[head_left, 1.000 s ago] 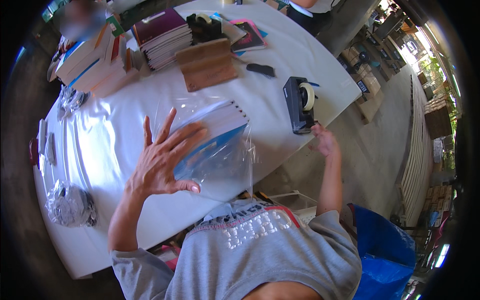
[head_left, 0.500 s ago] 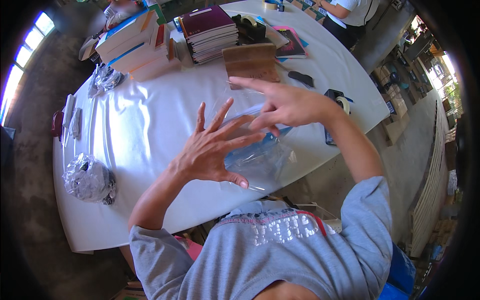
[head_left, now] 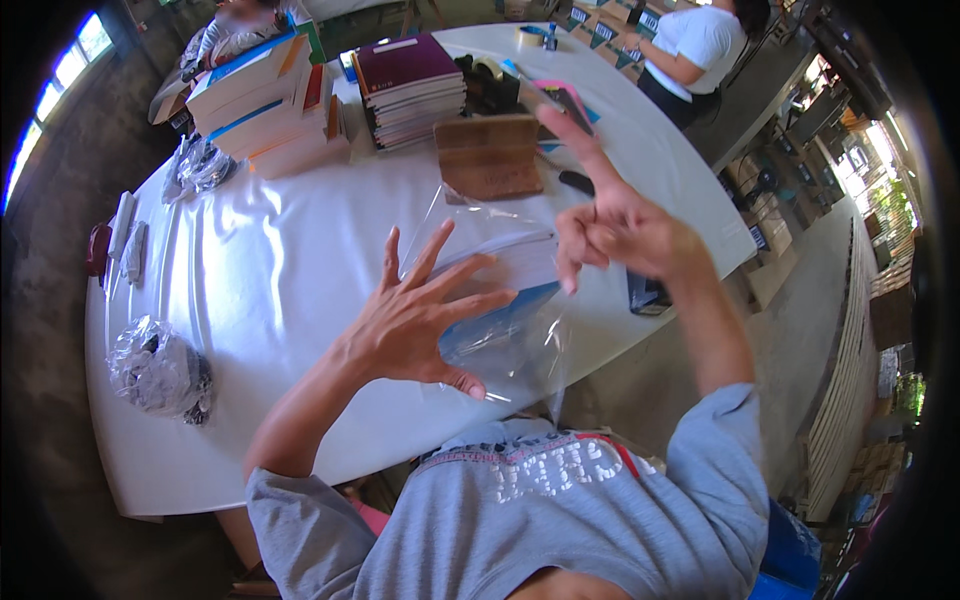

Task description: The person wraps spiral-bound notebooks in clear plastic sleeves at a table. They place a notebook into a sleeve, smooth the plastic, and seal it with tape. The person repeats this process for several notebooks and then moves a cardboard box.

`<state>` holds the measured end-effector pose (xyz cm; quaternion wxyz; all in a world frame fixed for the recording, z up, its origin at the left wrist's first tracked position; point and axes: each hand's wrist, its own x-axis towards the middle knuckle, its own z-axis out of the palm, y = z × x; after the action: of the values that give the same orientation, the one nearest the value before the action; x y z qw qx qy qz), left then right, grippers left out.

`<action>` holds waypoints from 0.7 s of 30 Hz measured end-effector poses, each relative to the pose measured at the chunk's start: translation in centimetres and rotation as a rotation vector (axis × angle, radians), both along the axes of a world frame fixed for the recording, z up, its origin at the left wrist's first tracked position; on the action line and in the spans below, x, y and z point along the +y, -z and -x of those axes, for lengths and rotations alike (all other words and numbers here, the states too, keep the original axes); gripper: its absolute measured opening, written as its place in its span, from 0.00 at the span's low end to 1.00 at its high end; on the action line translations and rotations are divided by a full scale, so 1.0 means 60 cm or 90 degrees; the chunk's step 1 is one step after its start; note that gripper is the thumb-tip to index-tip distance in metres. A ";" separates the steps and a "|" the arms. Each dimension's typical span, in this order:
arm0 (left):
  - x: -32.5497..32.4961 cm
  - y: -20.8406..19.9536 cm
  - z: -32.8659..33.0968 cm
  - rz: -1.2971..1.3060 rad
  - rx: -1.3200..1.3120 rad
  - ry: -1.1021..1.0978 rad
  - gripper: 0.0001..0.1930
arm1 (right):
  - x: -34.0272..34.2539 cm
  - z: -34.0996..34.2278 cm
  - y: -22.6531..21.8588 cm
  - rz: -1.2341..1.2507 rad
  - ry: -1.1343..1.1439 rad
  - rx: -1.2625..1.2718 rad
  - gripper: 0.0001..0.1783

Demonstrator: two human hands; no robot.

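A book with a blue cover (head_left: 510, 312) and white page edges lies on the table near me, inside clear plastic film (head_left: 535, 365). My left hand (head_left: 410, 325) rests over its left side, fingers spread wide and thumb apart. To the right of the book, my right hand (head_left: 630, 225) is raised, slightly blurred. Its index finger stretches out toward the far side while the other fingers bend inward. I make out nothing held in it. A brown wooden stand (head_left: 488, 160) is just beyond the film. A black tape dispenser (head_left: 648, 293) sits partly below my right hand.
The white-covered table (head_left: 240, 330) holds stacked books (head_left: 255, 105) at the far left and a purple-topped stack (head_left: 412, 90) beside them. Plastic-wrapped bundles (head_left: 160, 370) lie along its left side. Another person (head_left: 690, 50) stands past the far right edge.
My right hand has lifted away from the book and moved right, its index finger turning toward the far side. My left hand stays spread over the book. The head view has shifted slightly.
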<state>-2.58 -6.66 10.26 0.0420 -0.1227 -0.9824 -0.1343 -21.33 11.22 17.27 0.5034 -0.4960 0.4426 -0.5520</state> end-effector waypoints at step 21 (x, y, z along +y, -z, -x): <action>0.011 0.013 0.006 0.096 0.049 -0.017 0.55 | 0.033 -0.232 -0.014 0.553 -0.481 -0.372 0.59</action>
<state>-2.94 -5.99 9.50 0.0718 -0.1175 -0.9890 -0.0544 -7.40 13.19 18.08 0.5160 -0.6057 -0.1816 -0.5778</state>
